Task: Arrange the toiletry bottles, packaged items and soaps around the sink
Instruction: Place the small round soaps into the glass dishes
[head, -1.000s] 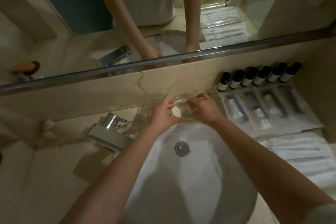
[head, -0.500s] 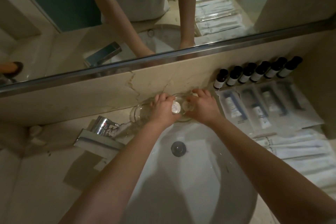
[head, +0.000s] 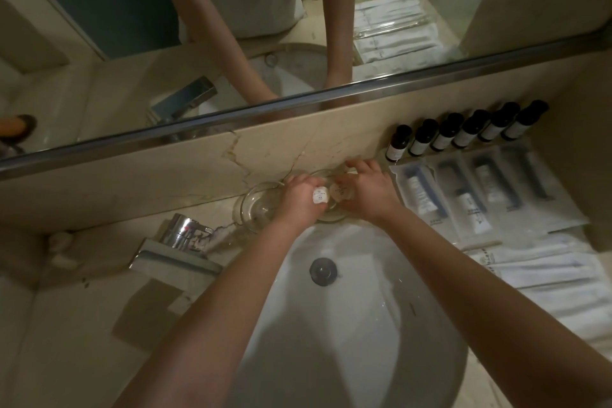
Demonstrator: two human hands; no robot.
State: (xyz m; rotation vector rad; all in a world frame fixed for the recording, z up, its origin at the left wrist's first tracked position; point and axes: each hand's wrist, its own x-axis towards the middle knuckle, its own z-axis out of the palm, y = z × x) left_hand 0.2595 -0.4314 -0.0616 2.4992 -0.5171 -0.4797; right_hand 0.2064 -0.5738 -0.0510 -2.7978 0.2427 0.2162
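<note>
Head view, looking down: my left hand (head: pixel 298 200) has its fingers curled round a small white wrapped soap (head: pixel 320 198), with the printed face turned up toward me. My right hand (head: pixel 369 195) is curled the same way and pinches a second soap (head: pixel 341 191), which is paler and round. The two soaps almost touch, right at the back edge of the sink (head: pixel 364 325). Both are held just above a glass dish (head: pixel 331 217) on the ledge behind the basin; I cannot tell whether either soap touches the glass. Another glass dish (head: pixel 255 205) sits just beside it on the left, partly under my left hand.

Below my wrists is the white bowl, with the drain (head: pixel 323 270) near its middle. A chrome tap (head: pixel 178 240) stands on the counter (head: pixel 66 325) to the left of the dishes.

To the right, a row of dark bottles (head: pixel 463 132) with pale labels stands against the back wall, touching or nearly so. In front of them, clear packaged items (head: pixel 480 199) lie flat side by side, and nearer me there are white wrapped packs (head: pixel 546 278).

Above the ledge, the mirror (head: pixel 99 60) shows my arms and the tap.
</note>
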